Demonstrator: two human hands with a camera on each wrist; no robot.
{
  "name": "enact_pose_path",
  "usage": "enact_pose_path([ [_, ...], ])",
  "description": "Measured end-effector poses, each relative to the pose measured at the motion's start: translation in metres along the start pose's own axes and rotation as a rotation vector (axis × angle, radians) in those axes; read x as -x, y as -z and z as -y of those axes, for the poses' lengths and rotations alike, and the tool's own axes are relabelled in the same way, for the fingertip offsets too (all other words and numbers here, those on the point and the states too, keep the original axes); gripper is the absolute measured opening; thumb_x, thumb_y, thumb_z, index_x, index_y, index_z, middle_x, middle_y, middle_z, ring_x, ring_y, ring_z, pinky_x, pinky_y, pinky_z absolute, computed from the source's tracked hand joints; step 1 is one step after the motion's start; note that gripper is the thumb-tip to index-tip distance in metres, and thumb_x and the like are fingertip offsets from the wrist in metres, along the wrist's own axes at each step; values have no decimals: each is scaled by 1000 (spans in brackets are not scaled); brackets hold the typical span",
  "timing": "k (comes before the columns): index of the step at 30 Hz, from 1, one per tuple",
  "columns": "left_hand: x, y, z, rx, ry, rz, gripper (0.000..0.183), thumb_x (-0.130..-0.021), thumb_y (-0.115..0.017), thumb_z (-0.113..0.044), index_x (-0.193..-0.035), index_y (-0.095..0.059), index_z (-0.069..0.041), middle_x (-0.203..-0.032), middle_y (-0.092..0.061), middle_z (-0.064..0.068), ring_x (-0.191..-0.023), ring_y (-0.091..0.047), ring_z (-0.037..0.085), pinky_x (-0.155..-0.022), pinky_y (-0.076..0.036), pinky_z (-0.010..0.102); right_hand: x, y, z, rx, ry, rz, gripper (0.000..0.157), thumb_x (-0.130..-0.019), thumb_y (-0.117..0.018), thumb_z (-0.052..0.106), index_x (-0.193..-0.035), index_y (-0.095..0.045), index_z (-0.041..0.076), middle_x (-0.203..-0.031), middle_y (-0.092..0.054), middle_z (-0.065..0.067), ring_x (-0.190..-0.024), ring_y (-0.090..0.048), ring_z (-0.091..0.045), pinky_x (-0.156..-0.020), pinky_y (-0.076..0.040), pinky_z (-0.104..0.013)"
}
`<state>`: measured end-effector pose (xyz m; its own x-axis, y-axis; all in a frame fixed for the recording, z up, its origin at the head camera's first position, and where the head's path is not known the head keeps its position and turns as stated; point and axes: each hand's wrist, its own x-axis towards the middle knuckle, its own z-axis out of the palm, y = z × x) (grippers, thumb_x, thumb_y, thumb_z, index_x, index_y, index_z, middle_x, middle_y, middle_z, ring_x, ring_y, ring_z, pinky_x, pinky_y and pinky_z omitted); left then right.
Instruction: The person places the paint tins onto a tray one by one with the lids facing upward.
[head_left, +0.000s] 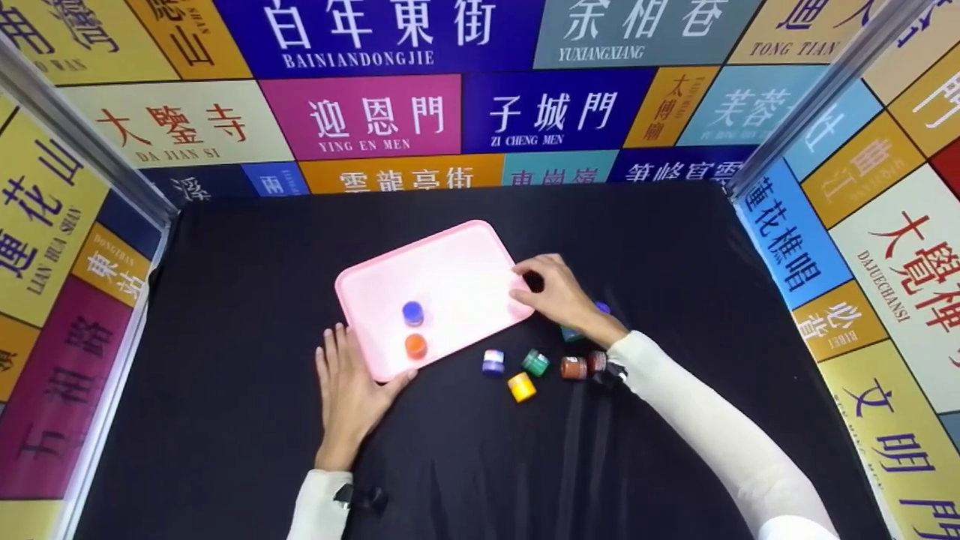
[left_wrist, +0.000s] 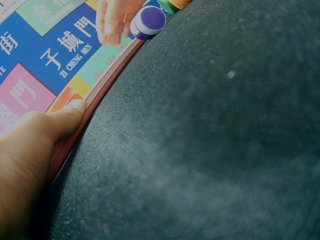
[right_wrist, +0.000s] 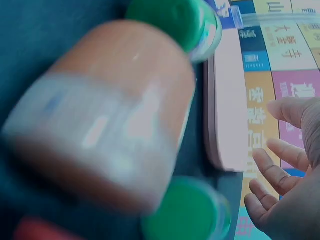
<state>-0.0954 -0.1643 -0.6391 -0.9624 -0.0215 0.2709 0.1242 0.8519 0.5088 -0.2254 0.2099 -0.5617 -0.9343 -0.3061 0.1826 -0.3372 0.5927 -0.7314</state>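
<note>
A pink tray [head_left: 450, 277] lies tilted on the black cloth, with a blue paint jar [head_left: 413, 313] and an orange paint jar [head_left: 416, 346] on its left part. My left hand [head_left: 351, 382] rests at the tray's near left corner, fingers straight along the left side. Its thumb [left_wrist: 67, 119] touches the near rim in the left wrist view. At the tray's right end is my right hand [head_left: 559, 296], its fingertips over the rim. The right wrist view shows those fingers [right_wrist: 280, 175] spread and loosely bent, with nothing between them.
Right of the tray stand a purple-and-white jar [head_left: 493, 362], a green jar [head_left: 535, 363], a yellow jar [head_left: 522, 387] and a brown jar [head_left: 574, 367]. More jars are partly hidden under the right forearm. Printed panels [head_left: 360, 112] wall in the back and sides.
</note>
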Motion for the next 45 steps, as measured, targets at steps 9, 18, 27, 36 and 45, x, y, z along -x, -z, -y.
enact_pose_path([
  [9, 1, 2, 0, -10, 13, -2, 134, -79, -86, -72, -166, -31, 13, -172, -31, 38, -165, -18, 55, -134, -7, 66, 18, 23, -17, 45, -88, -19, 40, -91, -90, 15, -126, -78, -1, -127, -76, -18, -132, -56, -38, -117, -41, -53],
  [18, 0, 0, -2, 1, 20, 2, 133, -79, -87, -70, -166, -31, 13, -172, -31, 37, -165, -18, 54, -134, -6, 66, 40, 44, -39, 45, -131, -88, 40, -90, -91, 17, -125, -79, 0, -124, -77, -17, -130, -58, -39, -115, -41, -52],
  [27, 1, 1, -1, -3, 18, 9, 134, -79, -87, -71, -167, -29, 12, -172, -30, 37, -165, -16, 54, -134, -6, 66, 64, 61, -59, 40, -197, -117, 39, -93, -89, 16, -126, -77, -1, -125, -77, -19, -130, -58, -41, -116, -40, -52],
  [36, 1, 1, 0, 3, 19, 8, 134, -79, -86, -72, -167, -30, 12, -172, -30, 38, -165, -17, 54, -134, -6, 65, 84, 71, -65, 19, -212, -151, 40, -91, -91, 15, -124, -78, -2, -124, -77, -20, -127, -59, -41, -114, -40, -53],
  [45, 0, 0, 0, 4, 10, 5, 134, -80, -85, -73, -167, -30, 12, -171, -30, 39, -165, -18, 54, -134, -6, 66, 99, 68, -65, 20, -212, -161, 39, -91, -92, 16, -124, -79, -1, -123, -78, -19, -127, -59, -40, -114, -40, -51],
])
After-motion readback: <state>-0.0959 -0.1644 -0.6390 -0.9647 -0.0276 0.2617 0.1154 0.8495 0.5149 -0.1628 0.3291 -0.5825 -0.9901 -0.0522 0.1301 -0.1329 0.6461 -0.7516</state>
